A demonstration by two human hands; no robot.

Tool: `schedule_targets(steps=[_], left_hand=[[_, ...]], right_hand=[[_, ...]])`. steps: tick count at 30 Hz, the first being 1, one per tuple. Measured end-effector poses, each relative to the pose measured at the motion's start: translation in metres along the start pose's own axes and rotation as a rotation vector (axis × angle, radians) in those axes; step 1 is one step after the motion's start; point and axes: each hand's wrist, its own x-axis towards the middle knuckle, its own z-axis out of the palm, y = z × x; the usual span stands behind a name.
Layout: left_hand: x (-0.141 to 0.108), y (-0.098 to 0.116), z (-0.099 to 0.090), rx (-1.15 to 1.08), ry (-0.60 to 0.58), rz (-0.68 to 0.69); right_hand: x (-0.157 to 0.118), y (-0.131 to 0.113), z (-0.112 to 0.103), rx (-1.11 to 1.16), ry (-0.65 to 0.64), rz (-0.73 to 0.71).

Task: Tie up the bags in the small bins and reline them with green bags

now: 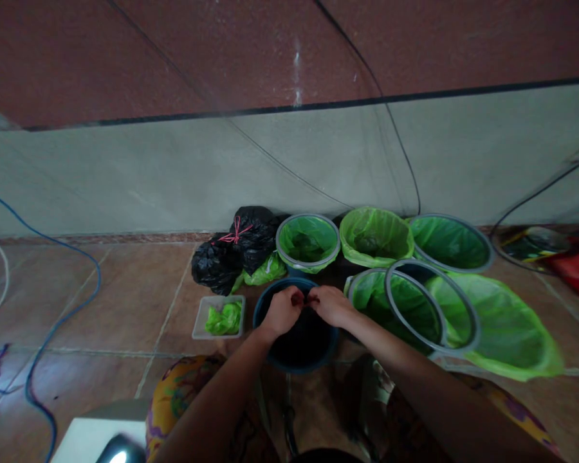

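Observation:
Both hands meet over a dark blue bin [329, 350] on the floor in front of me. My left hand [284, 310] is closed, its fingertips pinched together near the far side of the bin's opening. Beside it, my right hand [329, 304] is closed in a similar pinch, the two sets of fingertips nearly touching. Something small and dark seems to be between them, too dim to make out. The bin's inside is very dark, so its contents are hidden. Left of the bin, a clear plastic tub [201, 321] holds crumpled green plastic bags [223, 319].
Behind are tied black bags [251, 238] and bins lined in green: one [307, 241], another [376, 236], a third [451, 243]. To the right, a loose grey ring [473, 321] overlaps another lined bin [390, 302] and a spread green bag [516, 328]. A blue cable [67, 321] crosses the left floor.

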Motion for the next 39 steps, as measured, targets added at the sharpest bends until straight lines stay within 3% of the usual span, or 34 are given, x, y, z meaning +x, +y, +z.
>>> schedule_targets(steps=[3, 7, 17, 26, 32, 35, 39], left_hand=[[-0.004, 0.002, 0.002, 0.080, 0.006, 0.094], [-0.008, 0.005, 0.003, 0.170, 0.016, 0.164], [-0.010, 0.002, 0.008, 0.353, 0.188, 0.082], [-0.009, 0.001, 0.007, 0.267, 0.199, 0.061], [-0.008, 0.004, 0.002, 0.236, 0.115, 0.022], [-0.008, 0.005, 0.002, 0.259, 0.088, 0.005], [-0.008, 0.005, 0.002, 0.337, 0.017, -0.040]], right_hand=[[0.004, 0.000, 0.006, 0.149, 0.028, -0.074], [0.008, -0.001, 0.016, 0.468, -0.071, -0.093], [0.009, -0.010, 0.024, 0.872, -0.171, 0.100], [0.008, -0.009, 0.018, 1.129, -0.161, 0.196], [0.009, -0.005, 0.021, 0.946, -0.117, 0.170], [0.010, -0.004, 0.018, 0.696, -0.044, 0.167], [0.009, -0.002, 0.011, 0.222, 0.153, 0.077]])
